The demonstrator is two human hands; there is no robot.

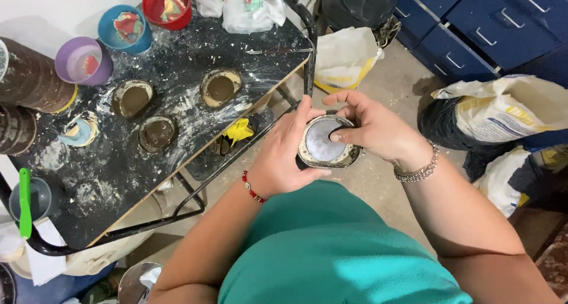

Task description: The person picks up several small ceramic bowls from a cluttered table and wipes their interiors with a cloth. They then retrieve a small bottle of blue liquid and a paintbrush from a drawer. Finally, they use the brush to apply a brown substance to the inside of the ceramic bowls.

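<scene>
Round mould [324, 143]: we hold a short, plaster-crusted ring with a flat grey disc face turned up toward us; its axis runs roughly up and down, tilted slightly to our left
Where it sits: we have it in the air over the concrete floor [390, 85], just off the right edge of the tabletop [177, 61], between both our hands
Left hand [284, 156]: curled shut around the mould's left side, thumb along the near rim
Right hand [378, 129]: partly open, fingers arched over the far rim, thumb tip pressed on the grey disc
Tabletop: black, dusted white, it carries three similar ring moulds [158, 132] and coloured bowls [125, 29]
</scene>
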